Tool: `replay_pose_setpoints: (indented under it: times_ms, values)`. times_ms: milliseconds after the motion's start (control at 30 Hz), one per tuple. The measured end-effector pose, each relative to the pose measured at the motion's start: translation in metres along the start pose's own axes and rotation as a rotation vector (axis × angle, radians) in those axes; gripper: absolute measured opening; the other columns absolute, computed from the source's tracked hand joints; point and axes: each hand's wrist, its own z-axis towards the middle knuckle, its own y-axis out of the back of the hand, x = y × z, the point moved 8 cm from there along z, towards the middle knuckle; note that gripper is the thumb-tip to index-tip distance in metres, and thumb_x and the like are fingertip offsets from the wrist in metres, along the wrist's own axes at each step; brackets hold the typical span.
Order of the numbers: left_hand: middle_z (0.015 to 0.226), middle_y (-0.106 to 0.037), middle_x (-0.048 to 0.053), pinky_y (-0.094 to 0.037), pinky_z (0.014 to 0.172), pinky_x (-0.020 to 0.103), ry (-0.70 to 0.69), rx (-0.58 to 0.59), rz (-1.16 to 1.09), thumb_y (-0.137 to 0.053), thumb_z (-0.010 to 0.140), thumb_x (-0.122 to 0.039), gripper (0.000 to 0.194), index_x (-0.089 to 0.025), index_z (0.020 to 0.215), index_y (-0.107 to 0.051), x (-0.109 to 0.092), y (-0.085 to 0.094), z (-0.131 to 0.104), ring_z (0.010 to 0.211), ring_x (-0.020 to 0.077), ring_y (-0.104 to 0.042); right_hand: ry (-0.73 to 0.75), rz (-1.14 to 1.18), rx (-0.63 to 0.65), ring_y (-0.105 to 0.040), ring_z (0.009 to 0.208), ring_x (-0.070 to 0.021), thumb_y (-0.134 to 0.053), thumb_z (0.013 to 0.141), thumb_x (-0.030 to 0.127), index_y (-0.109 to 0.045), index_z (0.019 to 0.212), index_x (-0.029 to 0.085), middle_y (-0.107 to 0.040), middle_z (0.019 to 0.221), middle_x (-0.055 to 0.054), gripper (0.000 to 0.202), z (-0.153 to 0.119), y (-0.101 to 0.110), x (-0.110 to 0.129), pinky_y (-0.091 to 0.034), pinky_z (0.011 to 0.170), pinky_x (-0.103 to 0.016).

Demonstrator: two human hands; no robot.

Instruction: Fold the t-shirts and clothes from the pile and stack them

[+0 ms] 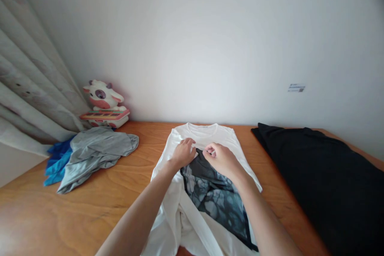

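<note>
A white long shirt [228,135] lies on the wooden table in front of me, its neckline toward the wall. On its front is a dark panel with a grey-blue blotchy print [207,194], wrinkled near its top edge. My left hand [183,154] is at the panel's upper left corner, fingers curled and closed on the cloth. Close beside it, my right hand [221,159] pinches at the panel's top edge, thumb against fingers; the cloth in the pinch is mostly hidden. The lower part of the shirt is bunched in loose folds between my forearms.
To the left, a grey garment [97,148] lies crumpled over a blue one [58,162]. Behind them stands a cow-shaped toy with a keyboard [105,106], near a curtain [33,76]. A black garment [324,180] spreads over the table's [120,192] right side. A wall closes off the back.
</note>
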Motion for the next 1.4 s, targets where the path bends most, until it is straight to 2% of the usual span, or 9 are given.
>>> replay_pose_setpoints:
  times_ms: [167, 333, 433, 567, 733, 833, 1000, 1167, 1400]
  values:
    - [0.131, -0.066, 0.008, -0.044, 0.11, 0.036, -0.208, 0.057, -0.115, -0.054, 0.096, -0.028, 0.031, -0.021, 0.125, -0.063, -0.062, -0.009, 0.009, 0.125, 0.0248, -0.058, 0.021, -0.045, -0.026, -0.07, 0.092, -0.0227, -0.065, 0.085, 0.031, -0.069, 0.105, 0.024, -0.074, 0.104, -0.008, 0.022, -0.04, 0.03, -0.067, -0.05, 0.08, -0.032]
    - [0.122, -0.069, 0.012, -0.047, 0.106, 0.04, 0.054, 0.032, -0.24, -0.066, 0.089, -0.039, 0.04, -0.017, 0.122, -0.066, -0.065, -0.022, 0.017, 0.117, 0.0292, -0.062, 0.077, -0.022, -0.029, -0.067, 0.109, -0.026, -0.071, 0.082, 0.038, -0.067, 0.114, 0.025, -0.07, 0.115, -0.009, 0.035, -0.08, 0.047, -0.111, -0.05, 0.094, -0.036]
    - [0.115, -0.07, 0.018, -0.048, 0.101, 0.044, 0.193, 0.003, -0.229, -0.061, 0.092, -0.044, 0.035, -0.014, 0.107, -0.073, -0.058, -0.031, 0.02, 0.112, 0.0327, -0.064, 0.101, -0.029, -0.035, -0.068, 0.104, -0.0243, -0.068, 0.085, 0.036, -0.069, 0.106, 0.026, -0.071, 0.109, -0.006, 0.023, -0.089, 0.048, -0.113, -0.05, 0.091, -0.034]
    - [0.107, -0.073, 0.012, -0.05, 0.096, 0.038, 0.261, 0.003, -0.255, -0.067, 0.088, -0.036, 0.018, -0.019, 0.089, -0.074, -0.057, -0.038, 0.02, 0.109, 0.0292, -0.067, 0.123, -0.057, -0.053, -0.067, 0.099, -0.0244, -0.059, 0.092, 0.034, -0.069, 0.096, 0.026, -0.071, 0.102, -0.006, 0.013, -0.09, 0.044, -0.107, -0.049, 0.089, -0.035]
    - [0.093, -0.077, 0.004, -0.053, 0.076, 0.025, 0.295, 0.021, -0.354, -0.057, 0.093, -0.024, 0.014, -0.019, 0.102, -0.067, -0.052, -0.038, 0.017, 0.085, 0.016, -0.073, 0.138, -0.028, -0.059, -0.066, 0.093, -0.0236, -0.047, 0.098, 0.03, -0.064, 0.094, 0.024, -0.07, 0.097, -0.006, 0.018, -0.091, 0.049, -0.107, -0.049, 0.086, -0.036]
    - [0.089, -0.077, 0.004, -0.053, 0.072, 0.025, 0.314, 0.051, -0.332, -0.057, 0.089, -0.02, 0.019, -0.018, 0.108, -0.063, -0.048, -0.036, 0.02, 0.081, 0.0171, -0.073, 0.174, 0.015, -0.057, -0.065, 0.093, -0.0215, -0.049, 0.096, 0.027, -0.06, 0.091, 0.024, -0.068, 0.097, -0.005, 0.012, -0.094, 0.053, -0.105, -0.048, 0.086, -0.034]
    - [0.115, -0.072, 0.012, -0.05, 0.096, 0.035, 0.201, 0.097, -0.214, -0.059, 0.089, -0.027, 0.027, -0.016, 0.114, -0.063, -0.074, -0.039, 0.054, 0.109, 0.025, -0.068, 0.17, -0.015, -0.077, -0.066, 0.095, -0.0228, -0.056, 0.093, 0.029, -0.06, 0.095, 0.024, -0.069, 0.101, -0.005, 0.007, -0.096, 0.05, -0.11, -0.048, 0.087, -0.036]
    - [0.138, -0.062, 0.016, -0.04, 0.112, 0.045, 0.022, 0.238, -0.147, -0.052, 0.097, -0.045, 0.047, -0.017, 0.135, -0.054, -0.12, -0.075, 0.097, 0.132, 0.0307, -0.055, 0.173, -0.046, -0.124, -0.066, 0.101, -0.0258, -0.062, 0.092, 0.028, -0.065, 0.108, 0.023, -0.07, 0.108, -0.007, 0.017, -0.093, 0.045, -0.115, -0.048, 0.088, -0.04]
    - [0.167, -0.027, 0.016, -0.017, 0.119, 0.068, 0.025, 0.341, -0.075, -0.035, 0.103, -0.05, 0.055, -0.021, 0.149, -0.04, -0.122, -0.119, 0.133, 0.154, 0.0346, -0.022, 0.173, -0.059, -0.192, -0.064, 0.089, -0.0226, -0.047, 0.102, 0.027, -0.061, 0.096, 0.024, -0.068, 0.094, -0.005, 0.016, -0.089, 0.046, -0.117, -0.046, 0.079, -0.036]
